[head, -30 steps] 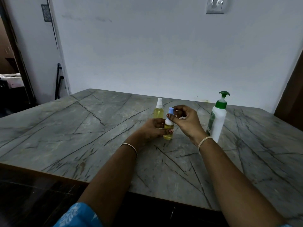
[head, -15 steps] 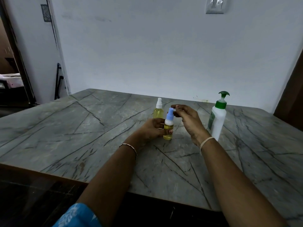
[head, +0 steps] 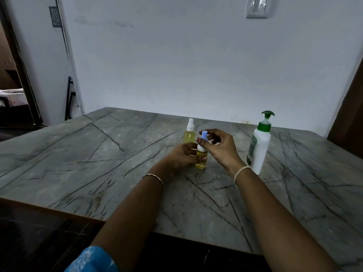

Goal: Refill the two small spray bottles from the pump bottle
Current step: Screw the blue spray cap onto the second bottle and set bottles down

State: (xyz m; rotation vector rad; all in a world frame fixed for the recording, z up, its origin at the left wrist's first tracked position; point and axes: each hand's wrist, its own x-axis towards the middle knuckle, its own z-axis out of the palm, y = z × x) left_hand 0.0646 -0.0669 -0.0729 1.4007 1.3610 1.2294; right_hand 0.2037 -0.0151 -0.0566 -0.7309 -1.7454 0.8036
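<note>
While my left hand (head: 181,156) grips the body of the blue-topped spray bottle (head: 201,160), upright on the counter (head: 98,154), my right hand (head: 223,151) curls thumb and forefinger round its blue top. White-topped spray bottle (head: 189,133) stands just behind, holding yellow liquid. Pump bottle (head: 260,148), white with green pump, stands upright near my right wrist.
</note>
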